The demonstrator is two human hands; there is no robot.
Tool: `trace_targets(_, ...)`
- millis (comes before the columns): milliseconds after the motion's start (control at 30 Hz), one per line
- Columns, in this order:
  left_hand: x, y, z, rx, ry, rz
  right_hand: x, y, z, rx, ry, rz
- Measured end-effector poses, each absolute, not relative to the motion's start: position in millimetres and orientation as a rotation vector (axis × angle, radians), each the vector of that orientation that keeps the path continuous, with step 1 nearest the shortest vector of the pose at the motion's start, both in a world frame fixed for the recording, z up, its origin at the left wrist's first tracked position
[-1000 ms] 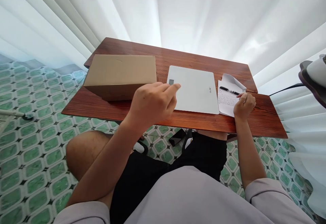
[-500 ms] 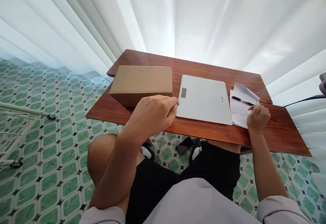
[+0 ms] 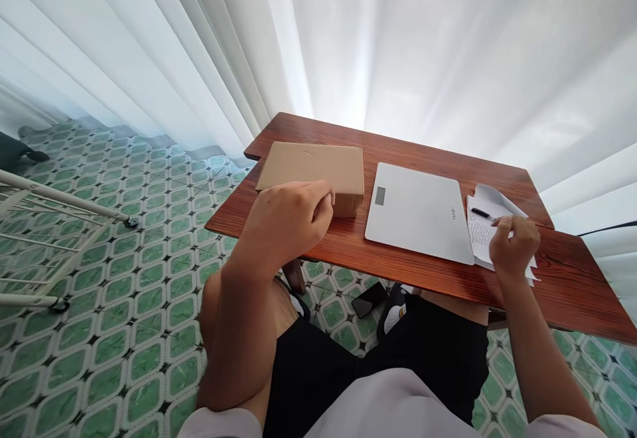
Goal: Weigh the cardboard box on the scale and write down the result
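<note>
My left hand (image 3: 291, 219) hovers with curled fingers over the front of a closed cardboard box (image 3: 313, 167) on the left of a red-brown wooden table (image 3: 413, 272). It holds nothing that I can see. A flat white scale (image 3: 421, 212) lies in the middle of the table. My right hand (image 3: 512, 245) rests loosely curled on a written sheet of paper (image 3: 480, 232) at the right, where a black pen (image 3: 482, 213) lies just beyond the fingers.
White curtains hang behind the table. The floor has green patterned tiles. A white metal rack (image 3: 54, 225) stands at the left. A dark phone-like object (image 3: 369, 300) and sandals lie on the floor under the table by my legs.
The view has swung left and back. My left hand has drawn away from the scale's corner toward the box, its fingers curling in. My right hand stays on the paper.
</note>
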State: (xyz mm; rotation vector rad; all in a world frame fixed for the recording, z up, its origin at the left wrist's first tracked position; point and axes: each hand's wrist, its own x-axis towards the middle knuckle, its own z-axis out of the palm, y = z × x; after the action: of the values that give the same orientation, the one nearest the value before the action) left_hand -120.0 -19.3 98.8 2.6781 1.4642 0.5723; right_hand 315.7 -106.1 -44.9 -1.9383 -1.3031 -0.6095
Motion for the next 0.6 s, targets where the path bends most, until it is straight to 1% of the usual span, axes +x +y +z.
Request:
trace_targets(233, -145, -7, 99, 2.594, 1.730, 0.611, 209, -58, 0, -1.662, -1.434, -0.390)
trace_targets(333, -157, 0, 95, 2.556, 1.825, 0.686, 165, -41, 12, -1.564, -1.488, -0.244)
trace_targets(467, -169, 12, 86, 2.495, 1.859, 0.770, 120, -25, 17, -1.488, -1.595, -0.048)
trace_targets(600, -181, 23, 78, 2.414, 1.824, 0.943, 98, -15, 14, -1.493, -1.626, 0.051)
